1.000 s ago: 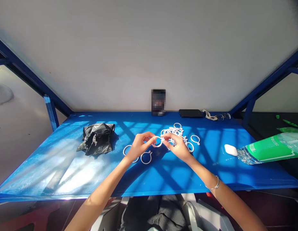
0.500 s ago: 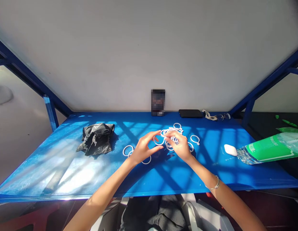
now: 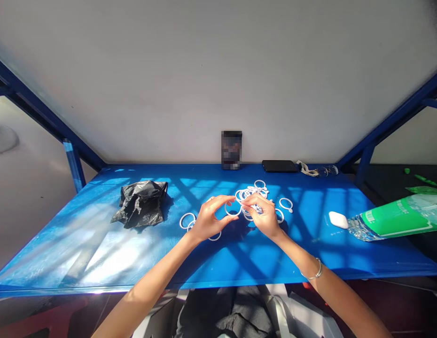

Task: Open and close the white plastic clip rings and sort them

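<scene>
A white plastic ring (image 3: 233,210) is held between my two hands above the blue table (image 3: 98,244). My left hand (image 3: 210,219) pinches its left side with thumb and fingers. My right hand (image 3: 263,215) grips its right side with fingers curled. Just behind my right hand lies a heap of white rings (image 3: 254,193). Single rings lie to the right (image 3: 286,203) and, beside my left hand, at the left (image 3: 187,220).
A crumpled black plastic bag (image 3: 143,203) lies at the left. A dark phone (image 3: 279,165), a small dark box (image 3: 231,150) and glasses (image 3: 319,171) sit along the back wall. A white case (image 3: 338,219) and a lying green-labelled bottle (image 3: 394,218) are at the right.
My left hand let go of the ring and spread, then closed on it again. My right hand shifted slightly towards the heap and stayed on the ring.
</scene>
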Available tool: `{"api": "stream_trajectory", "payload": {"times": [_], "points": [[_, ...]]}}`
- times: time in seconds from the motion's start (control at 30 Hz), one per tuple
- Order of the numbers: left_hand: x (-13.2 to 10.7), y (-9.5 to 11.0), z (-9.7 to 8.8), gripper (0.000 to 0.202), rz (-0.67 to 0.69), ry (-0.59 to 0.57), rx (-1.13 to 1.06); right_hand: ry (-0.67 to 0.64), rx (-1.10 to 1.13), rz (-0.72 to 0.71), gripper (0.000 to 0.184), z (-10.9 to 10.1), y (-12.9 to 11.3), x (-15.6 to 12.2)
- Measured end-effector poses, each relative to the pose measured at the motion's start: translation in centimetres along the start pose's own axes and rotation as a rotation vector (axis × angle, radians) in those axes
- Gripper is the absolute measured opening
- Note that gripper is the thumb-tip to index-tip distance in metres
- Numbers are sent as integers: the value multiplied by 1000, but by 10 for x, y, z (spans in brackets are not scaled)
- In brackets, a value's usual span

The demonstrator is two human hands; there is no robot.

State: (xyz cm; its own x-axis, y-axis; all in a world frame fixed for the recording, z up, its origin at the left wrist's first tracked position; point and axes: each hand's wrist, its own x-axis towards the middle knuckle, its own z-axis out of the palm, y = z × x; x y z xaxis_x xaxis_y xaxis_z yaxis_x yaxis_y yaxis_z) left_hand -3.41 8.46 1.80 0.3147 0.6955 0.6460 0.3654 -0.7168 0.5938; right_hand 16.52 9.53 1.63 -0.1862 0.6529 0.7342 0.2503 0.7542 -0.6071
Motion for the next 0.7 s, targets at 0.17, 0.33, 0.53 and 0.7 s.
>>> {"api": "stream_trajectory", "payload": {"times": [0.17,0.33,0.53,0.7], "points": [[0,0,-1,38,-11,-24,24,-4,-10,-6,12,0,-2,0],[-1,-7,-9,61,-84,-175,139,-36,-95,99,10,-5,3,3],[5,-18,-38,54,-287,-603,388,32,-223,307,16,-26,18,12],[6,-23,-46,29,-458,-859,505,-5,-352,346,16,-38,33,14]]}}
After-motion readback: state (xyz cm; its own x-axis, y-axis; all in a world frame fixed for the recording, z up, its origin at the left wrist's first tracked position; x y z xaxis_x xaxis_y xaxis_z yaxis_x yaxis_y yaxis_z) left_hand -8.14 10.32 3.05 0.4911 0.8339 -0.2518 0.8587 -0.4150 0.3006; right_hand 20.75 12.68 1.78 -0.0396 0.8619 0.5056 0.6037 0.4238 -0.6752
